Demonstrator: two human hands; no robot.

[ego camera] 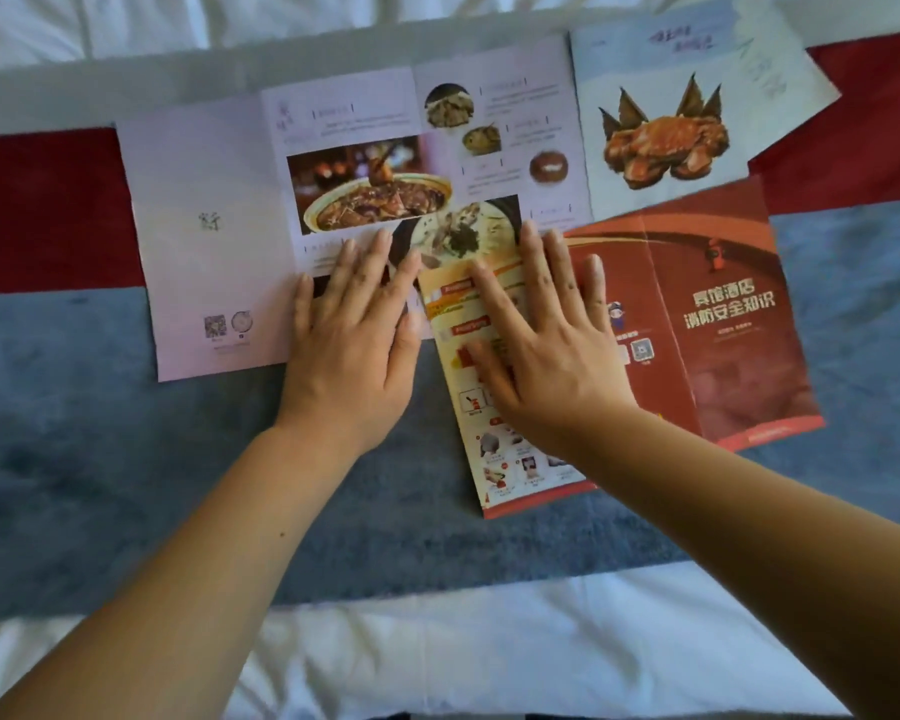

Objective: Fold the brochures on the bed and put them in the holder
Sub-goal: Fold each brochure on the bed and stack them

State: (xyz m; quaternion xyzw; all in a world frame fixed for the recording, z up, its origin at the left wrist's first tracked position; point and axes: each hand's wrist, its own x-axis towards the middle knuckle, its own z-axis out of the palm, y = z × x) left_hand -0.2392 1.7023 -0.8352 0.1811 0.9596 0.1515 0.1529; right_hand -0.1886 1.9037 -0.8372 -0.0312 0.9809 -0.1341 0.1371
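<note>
Three brochures lie on the bed. A pale pink food brochure (pixel 214 241) is spread open at the centre and left. A red fire-safety brochure (pixel 723 324) lies to the right, its left panel folded over so a yellow inner page (pixel 494 449) faces up. A light blue crab brochure (pixel 661 122) sits at the back right. My left hand (pixel 357 335) rests flat, fingers spread, on the pink brochure's lower edge. My right hand (pixel 541 345) presses flat on the folded yellow panel. No holder is in view.
The brochures lie on a blue and red bed runner (pixel 100 459) across white bedding (pixel 437 652). The red brochure overlaps the corners of the pink and blue ones. White sheet (pixel 141 23) also shows at the back.
</note>
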